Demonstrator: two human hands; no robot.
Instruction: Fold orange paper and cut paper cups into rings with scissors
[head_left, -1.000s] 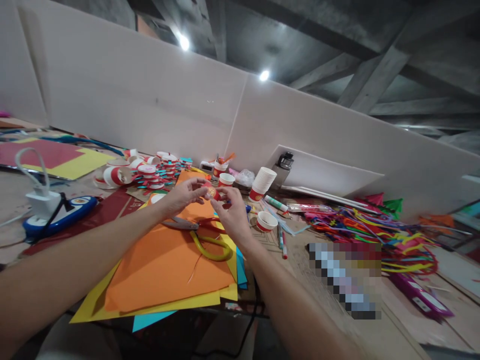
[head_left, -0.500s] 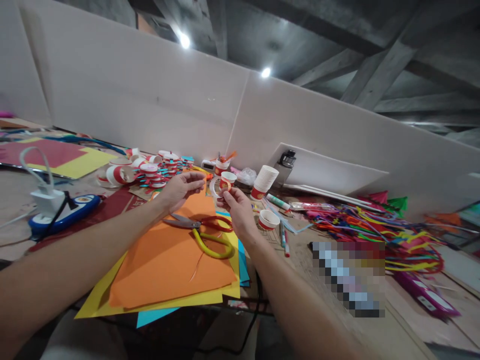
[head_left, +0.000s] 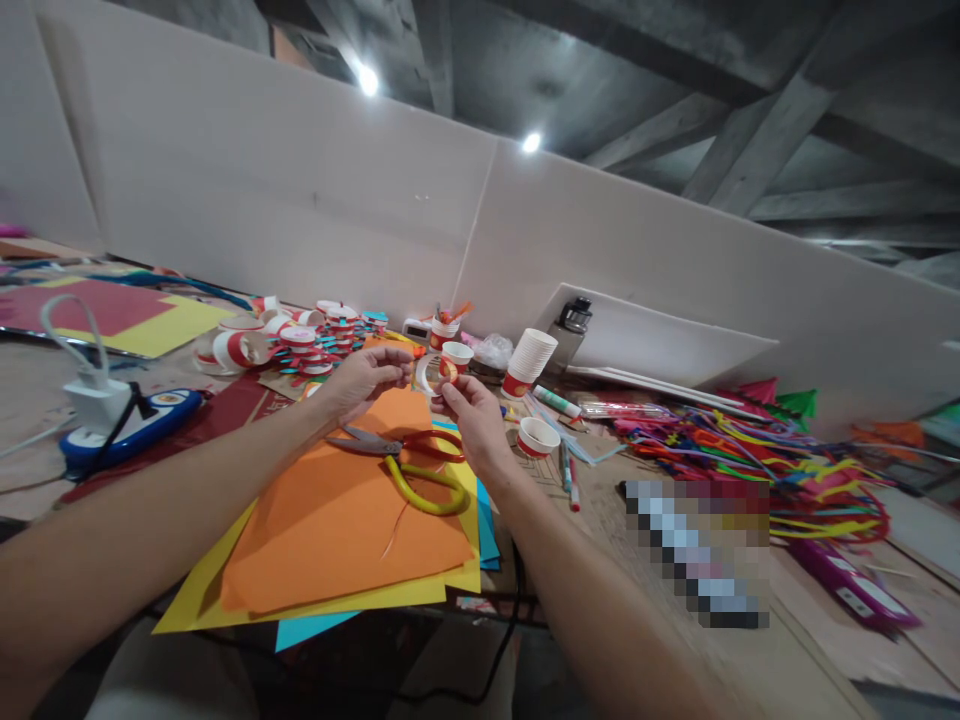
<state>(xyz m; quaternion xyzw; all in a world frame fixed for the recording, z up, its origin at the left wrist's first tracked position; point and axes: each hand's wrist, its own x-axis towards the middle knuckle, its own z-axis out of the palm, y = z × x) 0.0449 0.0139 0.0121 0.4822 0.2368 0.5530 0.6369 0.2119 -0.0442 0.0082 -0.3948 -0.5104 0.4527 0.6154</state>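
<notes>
My left hand point(head_left: 365, 379) and my right hand point(head_left: 469, 412) meet above the orange paper sheet point(head_left: 341, 510). Between their pinched fingertips they hold a curled strip cut from a red-and-white paper cup point(head_left: 433, 373). Just below the hands lie scissors point(head_left: 409, 462) with red and yellow handles, resting on the orange sheet. Yellow and blue sheets stick out under the orange one.
A small paper cup point(head_left: 454, 357) stands just behind the strip, a stack of cups point(head_left: 529, 362) and a low cup point(head_left: 538, 437) to the right. Cut cup rings point(head_left: 300, 338) sit back left, coloured strips point(head_left: 757, 455) at right, a power strip point(head_left: 124, 425) at left. A white partition point(head_left: 300, 190) closes the back.
Both hands moved slightly up and away from me. A small red piece held between the fingertips has given way to a curled white-and-red strip.
</notes>
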